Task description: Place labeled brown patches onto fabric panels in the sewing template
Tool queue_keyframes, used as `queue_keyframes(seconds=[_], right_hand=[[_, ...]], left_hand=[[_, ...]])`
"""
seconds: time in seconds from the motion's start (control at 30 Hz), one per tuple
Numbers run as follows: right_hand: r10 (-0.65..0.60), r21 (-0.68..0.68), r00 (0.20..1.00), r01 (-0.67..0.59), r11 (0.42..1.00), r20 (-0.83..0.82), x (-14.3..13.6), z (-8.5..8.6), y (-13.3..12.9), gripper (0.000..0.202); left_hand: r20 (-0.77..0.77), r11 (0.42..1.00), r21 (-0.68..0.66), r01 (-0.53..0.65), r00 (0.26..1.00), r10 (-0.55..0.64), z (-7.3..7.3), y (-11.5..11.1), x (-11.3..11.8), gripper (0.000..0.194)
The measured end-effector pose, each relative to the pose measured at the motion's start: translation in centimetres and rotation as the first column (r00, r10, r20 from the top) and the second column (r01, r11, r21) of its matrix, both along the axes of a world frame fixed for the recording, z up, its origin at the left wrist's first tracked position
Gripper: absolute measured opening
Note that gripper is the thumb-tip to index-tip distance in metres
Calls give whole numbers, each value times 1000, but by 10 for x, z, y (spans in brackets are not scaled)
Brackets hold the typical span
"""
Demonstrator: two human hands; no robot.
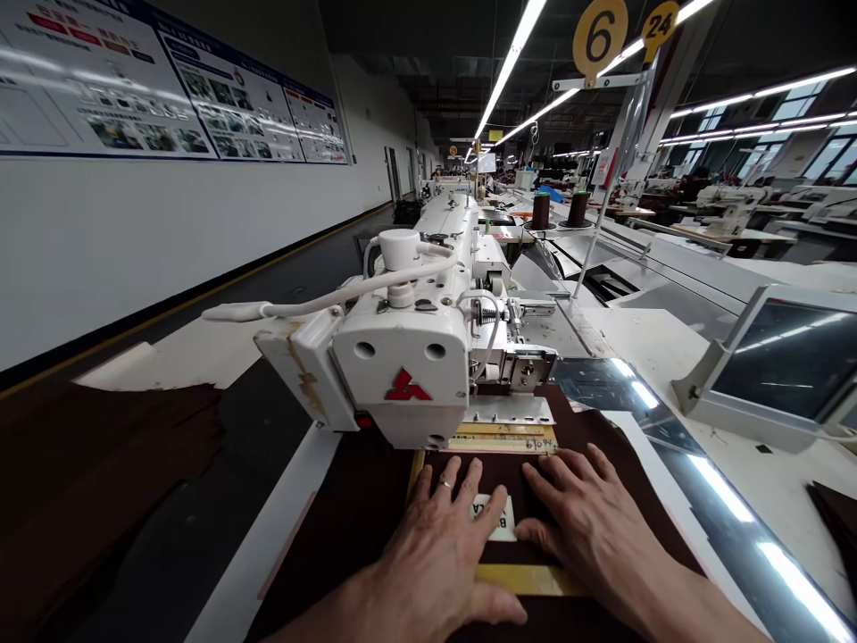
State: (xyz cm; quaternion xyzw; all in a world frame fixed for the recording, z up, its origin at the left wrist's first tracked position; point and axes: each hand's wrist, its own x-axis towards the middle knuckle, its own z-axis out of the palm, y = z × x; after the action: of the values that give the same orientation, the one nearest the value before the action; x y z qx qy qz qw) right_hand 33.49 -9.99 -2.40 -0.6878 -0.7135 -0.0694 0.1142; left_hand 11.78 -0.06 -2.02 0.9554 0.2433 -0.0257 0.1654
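Both hands on fabric piece (375, 500) before sewing machine (402, 357), screen (783, 362) right, thread cones (559, 210) behind.

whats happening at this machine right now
A person is pressing both hands flat on a dark brown fabric piece lying in a yellowish frame, right in front of a white sewing machine. The left hand, wearing a ring, and the right hand sit side by side, with a small white label between them. A tilted screen stands to the right, and two dark thread cones sit further back.
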Motion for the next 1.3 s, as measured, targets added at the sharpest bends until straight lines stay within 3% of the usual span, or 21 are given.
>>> queue_keyframes(seconds=[0.17,0.47,0.77,1.0,1.3], right_hand=[[18,-5,1000,-18,1000,10,-3,0,2,55],[53,-20,999,-53,998,7,-14,3,13,49],[78,66,997,-78,995,9,-25,-3,23,51],[99,74,995,-99,992,8,-36,0,30,50],[121,-20,992,-121,992,-24,-49,8,41,45]], left_hand=[[-19,1000,1,-4,1000,4,2,2,-4,109],[-111,1000,-11,1,994,-2,22,7,-4,112],[-40,998,59,18,999,-16,0,13,-20,117],[-41,998,50,38,999,-36,1,18,-26,115],[13,997,61,45,999,-46,-7,23,-40,113]])
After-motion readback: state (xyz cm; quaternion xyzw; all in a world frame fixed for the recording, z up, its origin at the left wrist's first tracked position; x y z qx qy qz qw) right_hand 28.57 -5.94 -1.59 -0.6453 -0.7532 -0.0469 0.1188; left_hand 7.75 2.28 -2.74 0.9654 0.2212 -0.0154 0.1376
